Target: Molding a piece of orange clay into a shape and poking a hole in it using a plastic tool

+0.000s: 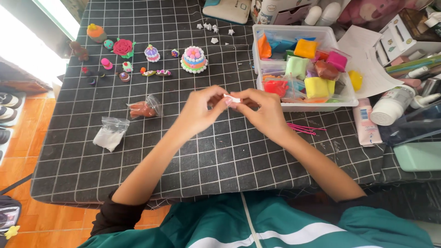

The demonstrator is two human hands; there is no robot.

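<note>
Both my hands meet over the middle of a black table (193,160) with a white grid cloth. My left hand (202,110) and my right hand (259,112) pinch a small white piece of clay (232,98) between their fingertips. A bit of brown clay shows under my right fingers, mostly hidden. A clear plastic box (275,33) full of bagged coloured clay stands just beyond my right hand.
Small finished clay figures lie at the far left, among them a tiered cake (194,59), a red rose (122,47) and a cupcake (152,53). Bags of brown clay (144,108) and white clay (110,133) sit left. Pink sticks (303,127), bottles and boxes crowd the right.
</note>
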